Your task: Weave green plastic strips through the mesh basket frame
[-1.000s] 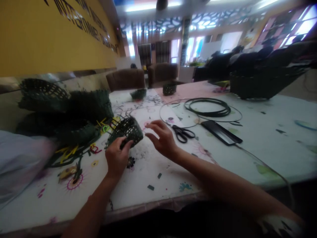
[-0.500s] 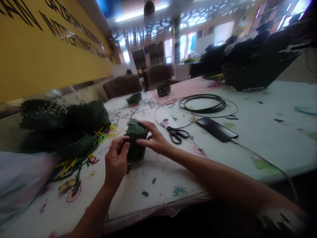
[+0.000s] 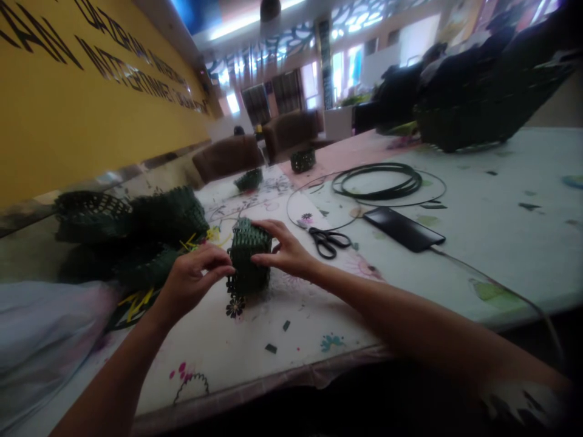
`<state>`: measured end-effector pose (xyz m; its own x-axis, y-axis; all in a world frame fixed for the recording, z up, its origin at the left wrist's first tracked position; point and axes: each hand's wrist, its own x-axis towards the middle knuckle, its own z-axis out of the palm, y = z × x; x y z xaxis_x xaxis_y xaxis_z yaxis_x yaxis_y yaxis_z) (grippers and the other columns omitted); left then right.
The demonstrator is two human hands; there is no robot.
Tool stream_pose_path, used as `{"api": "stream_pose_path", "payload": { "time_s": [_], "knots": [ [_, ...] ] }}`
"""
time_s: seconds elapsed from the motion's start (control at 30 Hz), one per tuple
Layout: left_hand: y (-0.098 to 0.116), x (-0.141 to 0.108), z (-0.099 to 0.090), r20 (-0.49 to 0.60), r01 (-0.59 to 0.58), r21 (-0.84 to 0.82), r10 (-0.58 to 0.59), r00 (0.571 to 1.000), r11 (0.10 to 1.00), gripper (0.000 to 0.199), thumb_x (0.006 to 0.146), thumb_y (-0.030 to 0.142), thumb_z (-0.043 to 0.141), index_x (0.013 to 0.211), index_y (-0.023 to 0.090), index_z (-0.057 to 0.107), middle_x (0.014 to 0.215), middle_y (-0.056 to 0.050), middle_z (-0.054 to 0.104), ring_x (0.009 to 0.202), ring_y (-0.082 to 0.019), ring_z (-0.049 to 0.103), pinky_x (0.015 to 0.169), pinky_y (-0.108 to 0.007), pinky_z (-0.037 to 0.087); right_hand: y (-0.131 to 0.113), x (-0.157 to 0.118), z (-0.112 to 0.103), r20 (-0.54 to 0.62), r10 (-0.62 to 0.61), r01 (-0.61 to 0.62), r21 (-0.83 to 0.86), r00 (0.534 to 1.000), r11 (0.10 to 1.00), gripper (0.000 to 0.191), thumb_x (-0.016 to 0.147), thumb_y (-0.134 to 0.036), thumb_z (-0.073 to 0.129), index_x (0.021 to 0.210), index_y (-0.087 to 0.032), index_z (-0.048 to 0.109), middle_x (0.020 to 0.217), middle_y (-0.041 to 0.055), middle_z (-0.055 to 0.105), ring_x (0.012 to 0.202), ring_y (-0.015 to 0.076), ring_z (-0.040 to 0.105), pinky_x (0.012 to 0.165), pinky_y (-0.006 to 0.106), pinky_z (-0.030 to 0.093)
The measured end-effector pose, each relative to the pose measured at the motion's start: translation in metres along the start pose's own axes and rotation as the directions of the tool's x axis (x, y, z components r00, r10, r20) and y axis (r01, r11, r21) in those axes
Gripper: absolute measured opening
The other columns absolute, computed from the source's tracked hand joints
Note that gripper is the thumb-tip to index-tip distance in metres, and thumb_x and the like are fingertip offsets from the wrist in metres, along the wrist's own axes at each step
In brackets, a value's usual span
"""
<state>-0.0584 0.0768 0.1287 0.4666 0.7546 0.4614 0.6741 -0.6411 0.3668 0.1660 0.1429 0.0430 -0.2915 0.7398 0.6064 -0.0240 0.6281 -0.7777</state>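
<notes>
A small dark-green woven basket stands on the flowered tablecloth in front of me, its woven side facing up and toward me. My right hand grips it from the right, fingers over the top edge and thumb on the near side. At the basket's left edge, the thumb and fingers of my left hand are pinched together. What lies between those fingertips is too small and dark to make out. Black-handled scissors lie to the right, just beyond my right wrist.
A coil of dark strip and a phone with a cable lie on the right. Several dark woven baskets are piled at left beside yellow scraps and a whitish bag. A large basket stands back right.
My left hand has shifted left and turned, going from holding the basket's near-left side to a pinch at its left edge. My right hand keeps its grip. The view has tilted slightly.
</notes>
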Motion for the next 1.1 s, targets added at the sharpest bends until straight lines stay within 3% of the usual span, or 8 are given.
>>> {"api": "stream_pose_path", "payload": {
  "time_s": [0.17,0.37,0.5,0.67,0.87,1.1],
  "knots": [
    [-0.006,0.004,-0.002,0.058,0.145,-0.135,-0.139,0.989,0.98,0.018,0.081,0.035,0.072,0.076,0.018,0.067,0.074,0.0,0.063,0.067,-0.012,0.057,0.061,-0.023,0.045,0.001,0.001,-0.001,-0.017,-0.002,0.002,0.01,1.0,1.0,0.069,0.071,-0.04,0.084,0.132,-0.03,0.056,0.139,0.0094,0.049,0.123,0.0285,0.051,0.094,0.049,0.055],
    [-0.008,0.007,0.003,0.113,0.324,-0.323,-0.303,0.946,0.889,0.023,0.076,0.037,0.075,0.071,0.017,0.065,0.073,-0.002,0.063,0.064,-0.014,0.062,0.06,-0.026,0.053,0.004,0.002,-0.001,-0.012,0.033,-0.032,0.059,0.999,0.998,0.065,0.07,-0.04,0.084,0.128,-0.03,0.057,0.139,0.0086,0.051,0.121,0.0285,0.052,0.092,0.048,0.055],
    [-0.005,0.01,0.002,0.14,0.355,-0.367,-0.326,0.935,0.86,0.027,0.074,0.039,0.076,0.067,0.016,0.063,0.075,-0.004,0.064,0.065,-0.015,0.062,0.062,-0.027,0.055,0.006,0.003,0.0,-0.026,0.059,-0.057,0.081,0.998,0.995,0.064,0.069,-0.04,0.084,0.126,-0.03,0.057,0.139,0.0084,0.051,0.12,0.0285,0.052,0.092,0.048,0.056],
    [-0.009,0.012,-0.002,0.195,0.376,-0.353,-0.326,0.925,0.857,0.024,0.077,0.041,0.075,0.078,0.018,0.067,0.077,-0.002,0.063,0.072,-0.015,0.062,0.07,-0.027,0.055,0.007,0.003,-0.002,-0.025,0.09,-0.087,0.096,0.996,0.992,0.065,0.07,-0.037,0.083,0.127,-0.029,0.055,0.137,0.0085,0.053,0.121,0.0281,0.053,0.092,0.047,0.055],
    [-0.012,0.012,-0.003,0.169,0.353,-0.252,-0.318,0.933,0.901,0.026,0.074,0.041,0.077,0.075,0.018,0.067,0.074,-0.001,0.062,0.067,-0.013,0.057,0.061,-0.022,0.047,0.007,0.003,-0.002,-0.017,0.084,-0.082,0.089,0.996,0.993,0.067,0.069,-0.039,0.083,0.128,-0.027,0.054,0.139,0.0096,0.051,0.122,0.0287,0.052,0.092,0.047,0.055],
    [-0.011,0.014,0.003,0.177,0.424,-0.348,-0.386,0.905,0.836,0.025,0.072,0.039,0.077,0.07,0.018,0.065,0.069,-0.001,0.062,0.065,-0.014,0.059,0.064,-0.025,0.05,0.008,0.003,-0.002,-0.017,0.065,-0.064,0.087,0.998,0.994,0.066,0.069,-0.04,0.083,0.128,-0.028,0.055,0.14,0.0091,0.052,0.122,0.0291,0.052,0.091,0.048,0.056]
  ]
}}
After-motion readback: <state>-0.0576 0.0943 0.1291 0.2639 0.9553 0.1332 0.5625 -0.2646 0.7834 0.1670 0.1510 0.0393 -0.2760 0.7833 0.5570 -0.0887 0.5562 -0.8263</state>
